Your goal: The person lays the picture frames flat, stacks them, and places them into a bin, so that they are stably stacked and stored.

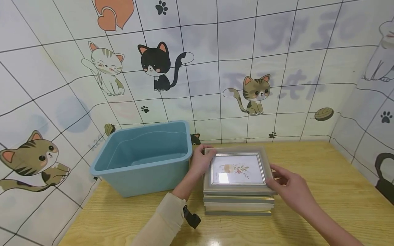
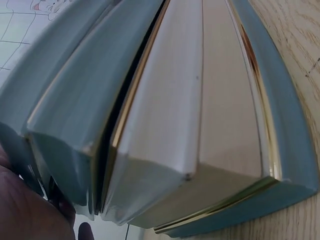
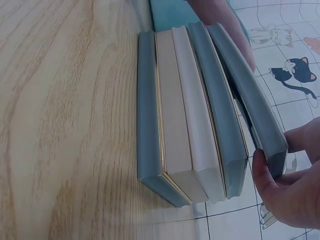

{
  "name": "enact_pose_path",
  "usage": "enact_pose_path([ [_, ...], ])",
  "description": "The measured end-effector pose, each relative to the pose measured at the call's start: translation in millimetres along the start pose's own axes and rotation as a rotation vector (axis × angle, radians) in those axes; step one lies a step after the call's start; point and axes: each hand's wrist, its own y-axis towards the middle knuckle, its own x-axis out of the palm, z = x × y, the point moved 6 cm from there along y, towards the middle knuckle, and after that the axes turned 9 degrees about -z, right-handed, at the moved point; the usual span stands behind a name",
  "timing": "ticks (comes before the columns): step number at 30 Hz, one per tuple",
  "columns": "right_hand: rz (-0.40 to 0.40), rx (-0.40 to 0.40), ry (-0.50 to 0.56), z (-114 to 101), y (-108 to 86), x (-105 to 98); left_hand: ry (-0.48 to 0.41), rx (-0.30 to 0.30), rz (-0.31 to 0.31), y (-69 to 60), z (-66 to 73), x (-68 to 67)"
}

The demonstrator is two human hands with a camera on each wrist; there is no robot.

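A picture frame (image 1: 240, 189) with a silvery-grey border and a floral print lies on top of a stack of several frames (image 1: 238, 206), whose edges are grey-blue, white and cream with gold lines. My left hand (image 1: 200, 162) holds its far left corner, thumb on the border. At the right edge, my right hand (image 1: 292, 188) pinches the frame between thumb and fingers. The right wrist view shows this top frame (image 3: 257, 107) lifted slightly at the right-hand side, with a narrow gap above the frame below. In the left wrist view only part of the left hand (image 2: 27, 210) shows.
Left of the stack stands a blue plastic bin (image 1: 154, 176), close to my left forearm; no contents show inside. The wooden table (image 1: 323, 191) extends to the right. Behind it hangs a white gridded backdrop (image 1: 209, 85) with cartoon cats.
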Motion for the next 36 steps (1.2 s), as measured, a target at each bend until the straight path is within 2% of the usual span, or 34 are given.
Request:
enact_pose_path([
  [5,-0.004,-0.021,-0.039,-4,-2.0,2,0.0,-0.024,-0.011,-4.0,-0.5,-1.5],
  [10,0.016,-0.048,-0.078,-3,-3.2,7,-0.012,-0.016,-0.021,-4.0,-2.3,-1.4],
  [16,0.04,-0.078,0.0,4,-7.0,14,-0.039,-0.028,0.006,-2.6,-9.8,-1.4],
  [22,0.03,-0.096,0.028,7,-11.2,21,-0.074,-0.06,0.0,-3.2,-15.8,-0.2],
  [30,0.064,-0.087,0.058,12,-11.3,21,-0.016,-0.138,0.001,-2.7,-18.1,2.7],
  [36,0.055,-0.059,0.064,15,-10.1,21,0.039,-0.119,-0.019,-3.3,-10.8,6.3],
])
